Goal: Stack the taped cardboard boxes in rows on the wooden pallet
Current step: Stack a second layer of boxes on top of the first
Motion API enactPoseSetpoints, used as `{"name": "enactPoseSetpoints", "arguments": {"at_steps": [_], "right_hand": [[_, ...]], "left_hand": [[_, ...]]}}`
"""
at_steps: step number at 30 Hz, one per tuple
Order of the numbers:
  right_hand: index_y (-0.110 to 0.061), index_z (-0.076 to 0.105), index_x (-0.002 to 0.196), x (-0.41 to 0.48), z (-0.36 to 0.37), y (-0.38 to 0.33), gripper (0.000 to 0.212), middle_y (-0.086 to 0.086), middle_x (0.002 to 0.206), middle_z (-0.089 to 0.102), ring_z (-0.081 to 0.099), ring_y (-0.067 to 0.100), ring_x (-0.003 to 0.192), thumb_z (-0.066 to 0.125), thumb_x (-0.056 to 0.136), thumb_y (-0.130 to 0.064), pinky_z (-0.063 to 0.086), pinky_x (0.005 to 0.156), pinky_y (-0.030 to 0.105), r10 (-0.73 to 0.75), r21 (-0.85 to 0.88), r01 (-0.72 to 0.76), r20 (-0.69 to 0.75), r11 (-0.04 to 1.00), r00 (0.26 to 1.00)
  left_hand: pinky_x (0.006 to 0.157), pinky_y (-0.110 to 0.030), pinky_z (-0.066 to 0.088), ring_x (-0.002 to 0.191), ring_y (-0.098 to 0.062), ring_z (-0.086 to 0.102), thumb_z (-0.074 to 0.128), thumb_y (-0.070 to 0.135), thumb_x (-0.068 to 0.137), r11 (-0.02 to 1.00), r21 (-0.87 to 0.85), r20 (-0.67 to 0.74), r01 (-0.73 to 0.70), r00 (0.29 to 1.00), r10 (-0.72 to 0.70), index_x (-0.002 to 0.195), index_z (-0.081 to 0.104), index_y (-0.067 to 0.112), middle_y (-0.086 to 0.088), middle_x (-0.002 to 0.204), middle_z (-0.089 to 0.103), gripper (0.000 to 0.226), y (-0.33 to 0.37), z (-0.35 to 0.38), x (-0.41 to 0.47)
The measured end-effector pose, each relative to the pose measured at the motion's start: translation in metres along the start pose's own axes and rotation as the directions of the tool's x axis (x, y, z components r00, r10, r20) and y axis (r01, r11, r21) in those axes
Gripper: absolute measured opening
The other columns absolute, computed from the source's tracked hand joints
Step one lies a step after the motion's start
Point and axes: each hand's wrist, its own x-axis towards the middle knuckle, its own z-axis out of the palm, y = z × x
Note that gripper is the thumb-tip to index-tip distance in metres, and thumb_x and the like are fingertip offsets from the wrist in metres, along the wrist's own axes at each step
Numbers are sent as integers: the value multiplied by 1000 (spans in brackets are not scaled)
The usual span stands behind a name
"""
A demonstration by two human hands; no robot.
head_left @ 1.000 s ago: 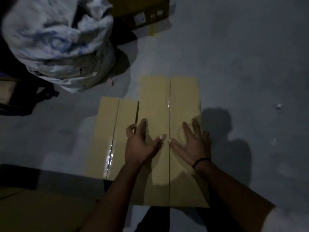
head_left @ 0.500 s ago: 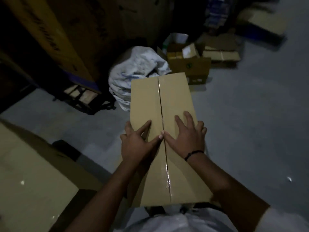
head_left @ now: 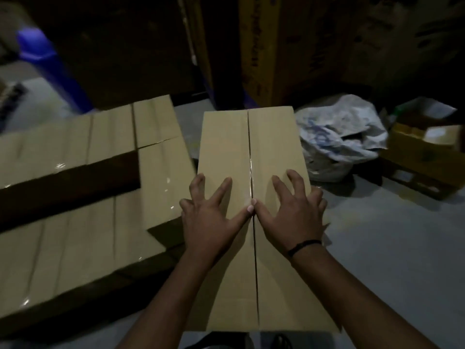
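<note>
Box (head_left: 251, 147) being lifted off floor (head_left: 390, 248) and swung toward stacked rows (head_left: 75, 210) at left; being held just beside them. Left hand (head_left: 214, 215), right hand (head_left: 292, 215) being pressed flat on taped face, fingers splayed wide, thumbs touching. Pallet not discernible. Placement judged imminent.

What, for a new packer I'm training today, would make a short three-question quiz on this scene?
1. True or false: the left hand and right hand both rest spread on top of the taped cardboard box, thumbs meeting at its seam.
2. On which side of that box do the stacked boxes lie? A) left B) right C) on top of it
3. Fill in: the black wristband is on the ___ wrist.

Key: 1 true; 2 A; 3 right.
</note>
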Motion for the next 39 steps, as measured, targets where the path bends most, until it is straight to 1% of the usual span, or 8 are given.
{"name": "enactPoseSetpoints", "arguments": {"at_steps": [2, 6, 10, 15, 18, 23, 30, 39], "right_hand": [[-39, 40, 150, -7, 5, -31, 76, -6, 163, 21, 33, 34, 128, 40, 85, -78, 33, 103, 46, -65, 20, 64, 13, 998, 998], [-38, 42, 149, -16, 24, -96, 75, -6, 162, 23, 36, 34, 126, 42, 85, -77, 34, 101, 46, -180, 53, 177, 48, 983, 983], [-38, 43, 148, -20, 46, -166, 74, -6, 163, 23, 36, 35, 127, 44, 85, -77, 33, 104, 47, -253, 63, 249, 70, 966, 965], [-39, 43, 148, -32, 83, -264, 74, -5, 162, 23, 36, 35, 127, 43, 84, -78, 35, 104, 47, -300, 91, 293, 67, 952, 952], [-39, 39, 150, -46, 105, -324, 73, -4, 164, 18, 33, 36, 131, 44, 86, -75, 33, 106, 47, -335, 109, 325, 96, 940, 937], [-40, 35, 152, -58, 143, -399, 72, -4, 164, 12, 27, 35, 138, 45, 88, -73, 30, 113, 49, -353, 175, 326, 151, 929, 923], [-39, 43, 146, -30, 206, -452, 64, -4, 161, 17, 30, 33, 135, 51, 89, -68, 31, 111, 46, -354, 242, 306, 190, 921, 915], [-41, 48, 142, 25, 287, -458, 55, -5, 158, 20, 31, 31, 133, 55, 90, -58, 32, 110, 47, -275, 281, 203, 249, 938, 929]], "left_hand": [[104, -47, 42, 138, -28, 27, 52, 93, 72, 999, 20, -33, 48, 998, -47, 150, 36, 56, 16, 164, 3, 87, -26, -22, -8], [106, -51, 44, 139, -30, 25, 53, 94, 71, 990, 38, -96, 136, 987, -132, 150, 35, 56, 14, 164, 3, 90, -84, -61, -15], [104, -48, 42, 138, -32, 27, 54, 93, 70, 981, 40, -141, 192, 973, -184, 150, 35, 56, 12, 164, 5, 90, -143, -99, -12], [103, -48, 44, 137, -31, 27, 55, 92, 70, 975, 74, -192, 211, 962, -193, 150, 35, 56, 11, 163, 6, 90, -233, -152, -2], [101, -48, 46, 136, -33, 27, 54, 92, 70, 965, 109, -214, 238, 954, -211, 151, 35, 54, 11, 163, 6, 91, -285, -185, 3], [102, -48, 43, 136, -35, 27, 52, 93, 71, 941, 179, -213, 288, 945, -249, 151, 32, 56, 8, 164, 4, 91, -358, -221, 18], [110, -55, 39, 141, -43, 24, 50, 94, 70, 911, 185, -133, 369, 928, -348, 152, 31, 53, 6, 166, 1, 93, -420, -221, 64], [107, -52, 36, 137, -44, 25, 56, 92, 68, 890, 181, 20, 418, 903, -428, 154, 26, 51, 6, 167, -8, 100, -454, -177, 134]]}}
